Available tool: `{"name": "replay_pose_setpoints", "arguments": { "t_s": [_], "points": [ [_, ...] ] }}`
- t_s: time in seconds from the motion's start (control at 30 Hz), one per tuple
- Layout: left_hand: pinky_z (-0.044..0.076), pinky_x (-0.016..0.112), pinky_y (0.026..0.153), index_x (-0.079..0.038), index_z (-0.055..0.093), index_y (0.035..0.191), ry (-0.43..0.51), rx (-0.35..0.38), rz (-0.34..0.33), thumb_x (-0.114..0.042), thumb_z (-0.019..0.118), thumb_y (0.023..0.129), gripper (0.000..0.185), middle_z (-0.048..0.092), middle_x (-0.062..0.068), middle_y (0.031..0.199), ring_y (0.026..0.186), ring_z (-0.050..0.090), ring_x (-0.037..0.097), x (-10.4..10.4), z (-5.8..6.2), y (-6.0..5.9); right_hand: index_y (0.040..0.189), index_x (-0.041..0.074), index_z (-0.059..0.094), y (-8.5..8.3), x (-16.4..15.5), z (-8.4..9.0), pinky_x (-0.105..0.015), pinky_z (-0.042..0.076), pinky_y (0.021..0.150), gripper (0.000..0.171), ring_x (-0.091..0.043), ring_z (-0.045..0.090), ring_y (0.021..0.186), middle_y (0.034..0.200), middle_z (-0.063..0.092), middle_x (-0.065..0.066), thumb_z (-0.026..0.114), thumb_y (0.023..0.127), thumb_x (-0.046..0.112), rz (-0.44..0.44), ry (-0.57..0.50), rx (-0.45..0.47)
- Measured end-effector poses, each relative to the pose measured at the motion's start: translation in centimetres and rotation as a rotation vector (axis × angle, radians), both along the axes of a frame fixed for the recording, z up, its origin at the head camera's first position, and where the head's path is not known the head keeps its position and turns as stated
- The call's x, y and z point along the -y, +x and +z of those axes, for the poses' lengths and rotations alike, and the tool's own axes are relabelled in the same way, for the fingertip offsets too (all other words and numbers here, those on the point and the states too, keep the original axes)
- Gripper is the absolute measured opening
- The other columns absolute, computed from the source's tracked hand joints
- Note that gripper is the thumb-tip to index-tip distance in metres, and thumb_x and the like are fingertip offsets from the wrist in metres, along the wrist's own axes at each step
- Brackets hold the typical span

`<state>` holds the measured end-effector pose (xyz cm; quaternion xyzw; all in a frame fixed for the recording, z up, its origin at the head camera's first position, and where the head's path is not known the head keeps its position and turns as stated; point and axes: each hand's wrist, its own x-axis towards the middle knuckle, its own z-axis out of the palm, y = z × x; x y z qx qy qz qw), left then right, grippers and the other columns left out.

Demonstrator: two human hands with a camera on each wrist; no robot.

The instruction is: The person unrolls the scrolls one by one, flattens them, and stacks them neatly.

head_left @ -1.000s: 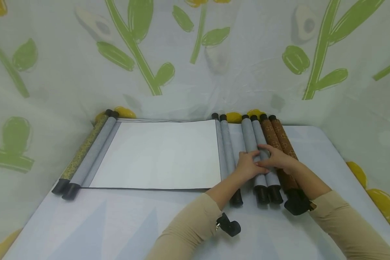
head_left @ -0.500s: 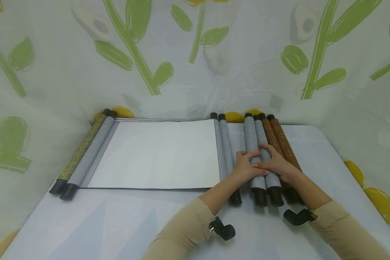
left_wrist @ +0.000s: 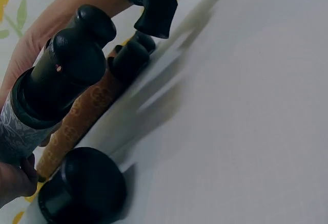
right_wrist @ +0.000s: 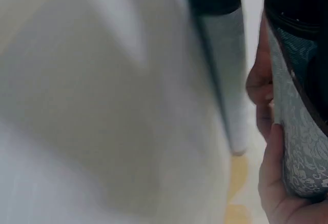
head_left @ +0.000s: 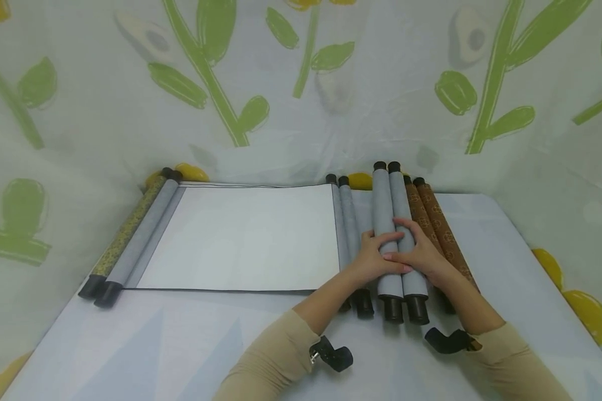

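Observation:
Both hands grip a grey rolled-up scroll (head_left: 391, 223) with two rods and black end caps, held a little above the table. My left hand (head_left: 376, 259) wraps it from the left and my right hand (head_left: 418, 253) from the right, fingers overlapping on top. Under and to the right of it lies a brown patterned scroll (head_left: 441, 228). In the left wrist view the grey scroll's black caps (left_wrist: 66, 75) hang above the brown scroll (left_wrist: 82, 116). In the right wrist view my fingers (right_wrist: 271, 172) curl round the grey patterned roll (right_wrist: 302, 147).
An unrolled scroll with a white sheet (head_left: 241, 236) covers the table's middle, its grey rods at the left (head_left: 140, 239) and right (head_left: 351, 228). A yellowish patterned roll (head_left: 125, 234) lies at the far left. A flower-print cloth (head_left: 301, 83) hangs behind the table.
The grey scroll has been lifted off the table and off the brown scroll, its far end rising. Both hands kept their hold on it.

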<state>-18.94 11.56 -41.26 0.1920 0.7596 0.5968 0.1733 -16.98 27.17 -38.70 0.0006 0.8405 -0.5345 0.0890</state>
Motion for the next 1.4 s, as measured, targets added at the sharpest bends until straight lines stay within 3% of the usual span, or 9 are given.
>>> {"name": "replay_pose_setpoints", "arguments": {
  "t_s": [0.17, 0.37, 0.47, 0.73, 1.03, 1.2, 1.4],
  "points": [
    [0.030, 0.049, 0.104, -0.045, 0.052, 0.131, 0.013, 0.016, -0.056, -0.028, 0.082, 0.072, 0.068, 0.009, 0.018, 0.154, 0.139, 0.015, 0.032, 1.0, 0.6, 0.2, 0.149, 0.016, 0.019, 0.5, 0.8, 0.6, -0.040, 0.034, 0.091, 0.090, -0.038, 0.030, 0.125, 0.152, 0.013, -0.020, 0.075, 0.079, 0.013, 0.027, -0.052, -0.076],
    [0.023, 0.054, 0.107, -0.048, 0.050, 0.129, 0.057, 0.033, -0.100, -0.025, 0.082, 0.072, 0.069, -0.005, 0.018, 0.156, 0.142, 0.001, 0.031, 2.5, 1.2, 0.3, 0.148, 0.015, 0.024, 0.7, 1.9, 1.0, -0.053, 0.023, 0.104, 0.088, -0.034, 0.017, 0.137, 0.154, 0.015, -0.015, 0.075, 0.078, 0.009, 0.064, -0.091, -0.141],
    [0.024, 0.055, 0.107, -0.051, 0.050, 0.128, 0.048, 0.043, -0.106, -0.026, 0.082, 0.073, 0.068, -0.008, 0.016, 0.156, 0.143, 0.000, 0.031, 3.2, 1.4, 0.4, 0.149, 0.013, 0.024, 0.7, 2.4, 1.1, -0.056, 0.018, 0.106, 0.088, -0.034, 0.013, 0.138, 0.155, 0.014, -0.014, 0.075, 0.077, 0.005, 0.081, -0.114, -0.160],
    [0.034, 0.047, 0.098, -0.053, 0.048, 0.129, -0.043, -0.024, -0.138, -0.034, 0.080, 0.074, 0.066, 0.010, 0.013, 0.153, 0.131, 0.025, 0.026, 5.4, 2.2, 0.6, 0.149, 0.014, 0.024, 0.4, 3.3, 1.2, -0.059, 0.017, 0.105, 0.093, -0.034, 0.016, 0.136, 0.154, 0.013, -0.014, 0.077, 0.073, 0.004, 0.142, -0.149, -0.166],
    [0.037, 0.046, 0.095, -0.052, 0.049, 0.130, -0.061, -0.048, -0.096, -0.036, 0.077, 0.077, 0.062, 0.024, 0.014, 0.146, 0.125, 0.031, 0.026, 7.3, 2.8, 1.4, 0.147, 0.014, 0.028, 0.4, 4.9, 1.8, -0.053, 0.023, 0.104, 0.092, -0.031, 0.023, 0.133, 0.153, 0.019, -0.010, 0.079, 0.071, 0.005, 0.145, -0.151, -0.168],
    [0.037, 0.050, 0.097, -0.051, 0.049, 0.130, -0.072, -0.046, -0.068, -0.038, 0.079, 0.074, 0.064, 0.013, 0.018, 0.151, 0.131, 0.027, 0.032, 7.8, 3.2, 1.4, 0.146, 0.012, 0.029, 0.4, 5.9, 2.0, -0.055, 0.022, 0.104, 0.090, -0.033, 0.022, 0.132, 0.152, 0.019, -0.014, 0.079, 0.071, 0.005, 0.138, -0.159, -0.166],
    [0.042, 0.041, 0.088, -0.049, 0.048, 0.131, -0.087, -0.070, -0.056, -0.038, 0.080, 0.073, 0.067, 0.024, 0.016, 0.139, 0.116, 0.039, 0.027, 8.7, 3.2, 1.0, 0.144, 0.012, 0.030, 0.0, 7.6, 1.8, -0.058, 0.018, 0.107, 0.086, -0.035, 0.020, 0.135, 0.153, 0.018, -0.015, 0.079, 0.073, 0.010, 0.092, -0.187, -0.132]
  ]
}}
